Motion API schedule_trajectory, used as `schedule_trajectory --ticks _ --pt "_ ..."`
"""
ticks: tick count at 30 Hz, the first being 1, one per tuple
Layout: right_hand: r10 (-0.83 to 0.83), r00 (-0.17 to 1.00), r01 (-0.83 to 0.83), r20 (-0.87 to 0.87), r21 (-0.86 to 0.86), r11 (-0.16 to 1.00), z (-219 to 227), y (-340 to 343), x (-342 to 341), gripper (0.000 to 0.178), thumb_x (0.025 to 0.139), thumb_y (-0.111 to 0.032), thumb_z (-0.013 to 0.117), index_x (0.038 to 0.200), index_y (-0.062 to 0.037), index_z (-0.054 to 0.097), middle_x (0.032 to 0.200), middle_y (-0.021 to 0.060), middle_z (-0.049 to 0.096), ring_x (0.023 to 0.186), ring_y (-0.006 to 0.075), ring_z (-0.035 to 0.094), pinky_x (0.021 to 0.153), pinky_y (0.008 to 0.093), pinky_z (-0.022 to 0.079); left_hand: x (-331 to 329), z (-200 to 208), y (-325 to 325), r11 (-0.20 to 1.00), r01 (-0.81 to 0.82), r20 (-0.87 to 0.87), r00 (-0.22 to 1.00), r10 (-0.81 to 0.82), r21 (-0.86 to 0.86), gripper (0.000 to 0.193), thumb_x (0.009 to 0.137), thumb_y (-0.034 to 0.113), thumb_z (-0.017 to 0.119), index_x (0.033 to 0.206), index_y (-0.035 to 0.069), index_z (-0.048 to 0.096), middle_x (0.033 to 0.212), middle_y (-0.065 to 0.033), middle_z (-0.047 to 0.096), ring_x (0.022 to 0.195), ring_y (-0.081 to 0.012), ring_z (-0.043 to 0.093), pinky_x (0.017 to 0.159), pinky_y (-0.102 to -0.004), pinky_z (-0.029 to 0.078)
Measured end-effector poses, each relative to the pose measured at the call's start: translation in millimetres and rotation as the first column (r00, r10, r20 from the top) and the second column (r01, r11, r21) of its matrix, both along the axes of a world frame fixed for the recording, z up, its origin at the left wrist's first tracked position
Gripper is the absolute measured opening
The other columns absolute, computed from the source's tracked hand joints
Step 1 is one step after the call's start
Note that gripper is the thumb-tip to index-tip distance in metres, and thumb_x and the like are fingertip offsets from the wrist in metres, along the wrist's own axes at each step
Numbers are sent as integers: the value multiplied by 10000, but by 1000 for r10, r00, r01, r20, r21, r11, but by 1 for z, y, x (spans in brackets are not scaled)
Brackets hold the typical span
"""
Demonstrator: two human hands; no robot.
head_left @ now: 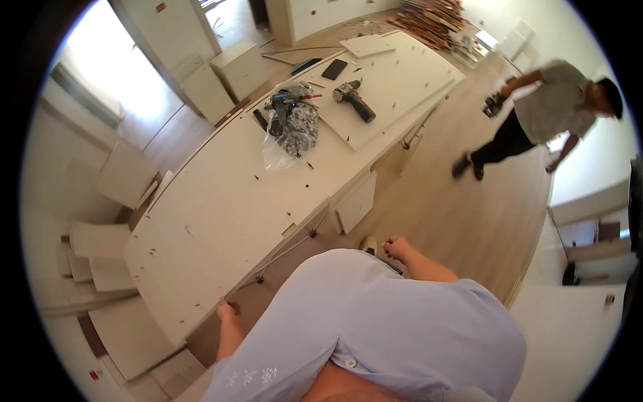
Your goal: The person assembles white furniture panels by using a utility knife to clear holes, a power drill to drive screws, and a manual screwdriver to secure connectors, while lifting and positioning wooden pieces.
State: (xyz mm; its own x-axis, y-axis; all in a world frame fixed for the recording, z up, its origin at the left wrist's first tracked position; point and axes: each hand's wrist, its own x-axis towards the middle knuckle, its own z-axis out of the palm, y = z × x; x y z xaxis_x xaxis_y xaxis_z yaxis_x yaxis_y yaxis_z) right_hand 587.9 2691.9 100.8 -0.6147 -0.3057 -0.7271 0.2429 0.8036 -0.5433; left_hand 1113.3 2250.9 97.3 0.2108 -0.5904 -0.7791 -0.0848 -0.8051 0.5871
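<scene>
A long white board (221, 194) lies on a raised support, with small screws or pegs standing along it. At its near left edge is my left hand (229, 313), its fingers curled; I cannot make out whether it grips the edge. My right hand (398, 248) hangs to the right of my body, fingers drawn together, what they hold too small to tell. On the board lie a cordless drill (355, 100), a dark phone-like rectangle (335, 69) and a clear plastic bag (298, 130) of small hardware. Another power tool (281, 110) rests on the bag.
At the right a person (552, 107) in a grey shirt and dark cap walks on the wood floor (435, 201), a dark tool in one hand. Panels (110, 258) lean along the left wall. A wood pile (429, 23) is at the back, and white boxes (241, 70) stand behind the board.
</scene>
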Motion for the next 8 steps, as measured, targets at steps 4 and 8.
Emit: schedule_trajectory --ticks 4,8 --pt "205 972 -202 -113 38 979 -9 1 -115 312 967 -295 689 1125 -27 718 905 102 751 725 195 699 664 359 553 -64 13 66 994 95 340 937 -73 -49 422 1077 427 522 845 75 534 650 -42 554 514 -194 533 475 -358 392" --pt "264 886 -280 -380 15 960 -22 9 -224 323 966 -341 684 1158 -86 734 960 119 761 800 212 722 719 414 572 -147 14 124 870 387 334 899 -283 -306 405 1038 433 606 1014 29 602 727 -124 647 545 -259 578 511 -399 467"
